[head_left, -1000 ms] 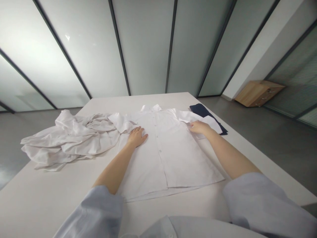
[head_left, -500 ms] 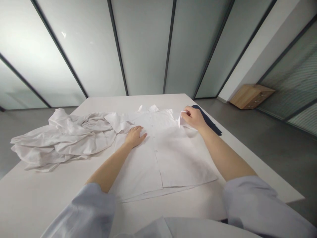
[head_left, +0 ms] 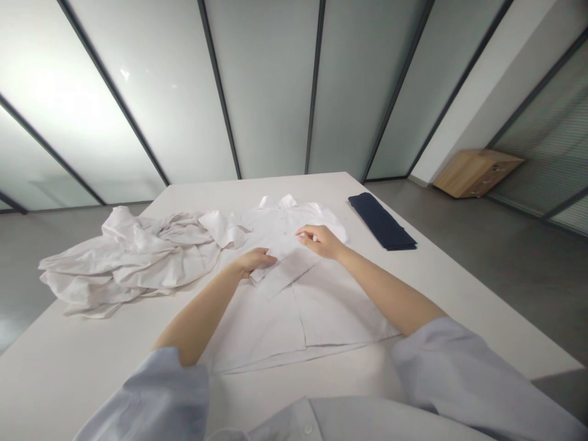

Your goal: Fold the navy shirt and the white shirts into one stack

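Observation:
A white button-up shirt (head_left: pixel 340 306) lies front up, its collar at the far end and its hem towards me. One of its sleeves (head_left: pixel 291 269) is folded slantwise across the front. My left hand (head_left: pixel 257 261) is closed on the cuff end of that sleeve, over the shirt's left half. Just above the shirt's middle, my right hand (head_left: pixel 320 241) hovers with fingers bent and a gap between thumb and fingertips, nothing visible in it.
On the left of the white table (head_left: pixel 114 355) is a crumpled heap of white cloth (head_left: pixel 138 263). A folded dark navy cloth (head_left: pixel 382 222) lies near the right edge. A wooden cabinet (head_left: pixel 475 173) stands on the floor beyond, and frosted panels (head_left: pixel 266 86) line the back.
My right hand has moved left from the shirt's right side, and the sleeve now lies across the front. My left hand, flat before, is now closed on the cuff. The navy cloth is uncovered.

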`<state>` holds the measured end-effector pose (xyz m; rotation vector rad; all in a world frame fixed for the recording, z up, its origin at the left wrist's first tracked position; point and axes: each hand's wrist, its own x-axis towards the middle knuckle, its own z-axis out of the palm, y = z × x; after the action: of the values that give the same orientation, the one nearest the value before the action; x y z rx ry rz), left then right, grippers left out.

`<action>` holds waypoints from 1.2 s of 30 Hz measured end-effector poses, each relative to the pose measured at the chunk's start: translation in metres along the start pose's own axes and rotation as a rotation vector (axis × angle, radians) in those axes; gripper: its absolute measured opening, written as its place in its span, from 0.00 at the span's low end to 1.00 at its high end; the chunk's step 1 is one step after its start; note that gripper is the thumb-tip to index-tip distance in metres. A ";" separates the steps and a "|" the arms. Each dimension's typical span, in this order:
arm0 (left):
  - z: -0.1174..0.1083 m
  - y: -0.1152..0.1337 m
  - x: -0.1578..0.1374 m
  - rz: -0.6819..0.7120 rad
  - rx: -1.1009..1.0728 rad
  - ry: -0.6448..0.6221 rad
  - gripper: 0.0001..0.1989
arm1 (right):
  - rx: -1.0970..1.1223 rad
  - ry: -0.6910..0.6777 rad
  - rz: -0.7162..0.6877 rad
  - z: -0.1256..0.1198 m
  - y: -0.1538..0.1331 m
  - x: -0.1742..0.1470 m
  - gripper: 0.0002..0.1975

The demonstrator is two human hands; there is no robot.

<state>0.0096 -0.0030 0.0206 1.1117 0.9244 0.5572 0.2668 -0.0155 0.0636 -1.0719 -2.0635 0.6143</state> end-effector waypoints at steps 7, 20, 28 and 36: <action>-0.018 0.007 -0.013 -0.003 -0.121 0.074 0.17 | 0.010 0.613 0.430 -0.045 0.102 -0.016 0.10; -0.060 0.004 -0.063 -0.074 0.004 0.064 0.34 | -0.216 0.560 0.613 -0.045 0.149 -0.027 0.08; -0.074 -0.004 -0.078 -0.085 0.023 0.021 0.34 | -0.287 0.479 0.664 -0.047 0.141 -0.029 0.11; -0.074 -0.008 -0.086 -0.145 0.068 -0.153 0.38 | -0.354 0.445 0.679 -0.047 0.135 -0.028 0.12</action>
<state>-0.0993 -0.0356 0.0318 1.1221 0.8869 0.3195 0.3811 0.0379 -0.0090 -1.9487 -1.4259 0.2774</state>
